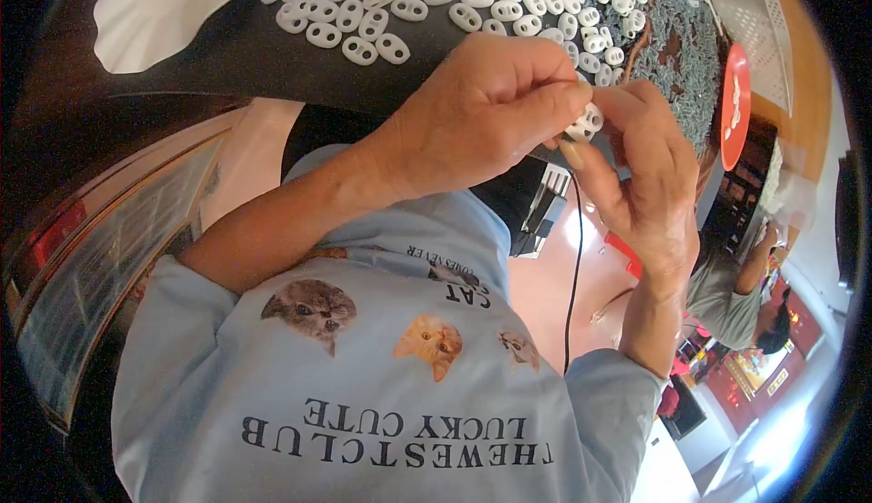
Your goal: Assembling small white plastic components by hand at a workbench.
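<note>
Between my two hands is a small white plastic cord lock [589, 124] with round holes, partly covered by fingers. My left hand [472, 113] is closed, its thumb and forefinger pinched together at the piece's upper edge. From the other side, my right hand [649, 172] has its thumb and fingers curled round the same piece. Whether a smaller part sits between the fingertips is hidden. Beyond my hands, many loose white two-holed cord locks [372, 24] lie spread over the dark table [227, 72].
A heap of small grey metal springs [681, 58] lies at the right of the table. Beside it, a red dish [736, 108] holds small white pieces. A white scalloped tray [163, 13] sits far left. A black cable [575, 276] hangs below; another person [731, 308] is at the right.
</note>
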Tool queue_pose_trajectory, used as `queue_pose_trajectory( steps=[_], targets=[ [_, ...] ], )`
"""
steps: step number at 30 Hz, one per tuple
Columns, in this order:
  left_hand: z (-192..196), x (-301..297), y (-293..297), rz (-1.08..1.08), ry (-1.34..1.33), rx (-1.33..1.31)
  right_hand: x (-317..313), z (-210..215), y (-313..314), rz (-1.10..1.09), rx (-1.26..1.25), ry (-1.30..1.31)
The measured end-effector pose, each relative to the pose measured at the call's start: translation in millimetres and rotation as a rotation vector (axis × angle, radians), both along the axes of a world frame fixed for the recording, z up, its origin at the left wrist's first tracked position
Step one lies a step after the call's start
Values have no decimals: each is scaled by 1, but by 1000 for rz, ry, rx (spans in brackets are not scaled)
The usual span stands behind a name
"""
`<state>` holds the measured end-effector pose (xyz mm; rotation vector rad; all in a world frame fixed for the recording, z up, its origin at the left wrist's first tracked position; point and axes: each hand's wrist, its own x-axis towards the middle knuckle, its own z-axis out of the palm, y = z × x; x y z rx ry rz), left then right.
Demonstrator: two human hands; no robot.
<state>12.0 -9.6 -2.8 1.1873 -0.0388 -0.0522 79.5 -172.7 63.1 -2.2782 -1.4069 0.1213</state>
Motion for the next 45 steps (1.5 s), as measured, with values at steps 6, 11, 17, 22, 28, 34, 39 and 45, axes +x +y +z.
queue_pose_trajectory(
  steps=[6,11,17,22,28,34,39,45],
  targets=[
    [-1,-1,1,-43,9,27,-1,-10,4,42,-31,-236],
    [2,-4,1,-76,31,23,-2,-16,5,57,-86,-207],
    [2,-5,1,-52,-38,111,-2,-19,9,118,7,-155],
    [2,-6,1,-58,-2,87,-1,-24,12,145,53,-131],
    [-4,-8,1,-48,-41,102,1,-21,8,167,51,-166],
    [-5,-6,1,-65,-79,145,-1,-14,-7,94,7,-65],
    [2,-7,1,-83,-54,173,-6,-13,-11,-1,61,55],
    [2,-8,-2,-75,-22,95,-18,-7,-7,-230,208,458]
  ],
)
